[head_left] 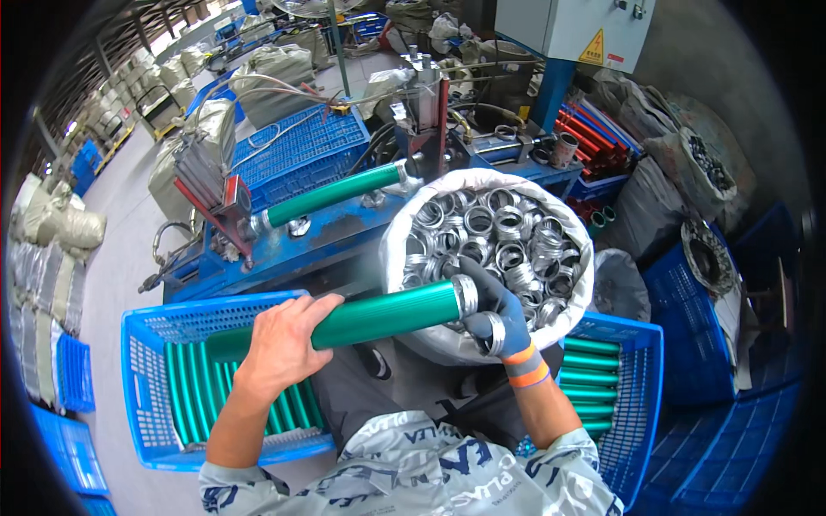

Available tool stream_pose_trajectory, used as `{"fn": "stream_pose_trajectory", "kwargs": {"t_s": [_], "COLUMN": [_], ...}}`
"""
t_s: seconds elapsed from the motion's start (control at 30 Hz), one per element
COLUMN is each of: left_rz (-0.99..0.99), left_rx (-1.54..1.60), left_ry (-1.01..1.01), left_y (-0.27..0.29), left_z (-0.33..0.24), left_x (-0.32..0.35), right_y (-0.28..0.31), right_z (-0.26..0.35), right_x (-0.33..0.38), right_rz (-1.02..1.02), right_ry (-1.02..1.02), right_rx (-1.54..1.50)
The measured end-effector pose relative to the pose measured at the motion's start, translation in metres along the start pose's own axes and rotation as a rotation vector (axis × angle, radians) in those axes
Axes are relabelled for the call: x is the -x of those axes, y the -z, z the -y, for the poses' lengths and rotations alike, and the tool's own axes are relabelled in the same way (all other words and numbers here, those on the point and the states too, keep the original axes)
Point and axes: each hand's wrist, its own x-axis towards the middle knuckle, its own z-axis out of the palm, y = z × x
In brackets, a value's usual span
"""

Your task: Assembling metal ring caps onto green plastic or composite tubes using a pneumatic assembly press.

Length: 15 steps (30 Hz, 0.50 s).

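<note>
My bare left hand (282, 341) is wrapped over a shiny green metal tube (391, 315), which lies level across my lap. At the tube's right end sits a silver threaded ring (465, 295); I cannot tell how deep it goes in. My right hand (502, 301), in a grey-blue glove with an orange-banded cuff, has its fingers closed about that ring. A second loose silver ring (494, 334) is held lower in the same hand. Just behind it stands a round white sack (394, 245) filled with loose silver rings (508, 225).
Another green tube (337, 194) is clamped in a blue bench machine (314, 249) ahead. Blue crates with green tubes stand at my left (142, 391) and right (638, 404). A grey electrical box (572, 30) rises at the back right, near red tubes (594, 146).
</note>
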Motion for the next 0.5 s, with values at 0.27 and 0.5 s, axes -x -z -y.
{"fn": "stream_pose_trajectory", "kwargs": {"t_s": [0.27, 0.5], "left_rz": [-0.053, -0.102], "left_rx": [-0.061, -0.041], "left_ry": [-0.056, -0.028], "left_y": [-0.011, -0.028], "left_z": [0.009, 0.001], "left_x": [0.006, 0.009], "right_y": [-0.009, -0.009], "right_z": [0.013, 0.010], "right_x": [0.000, -0.003], "right_rz": [0.075, -0.008], "right_ry": [-0.064, -0.030], "right_rx": [0.277, 0.239]}}
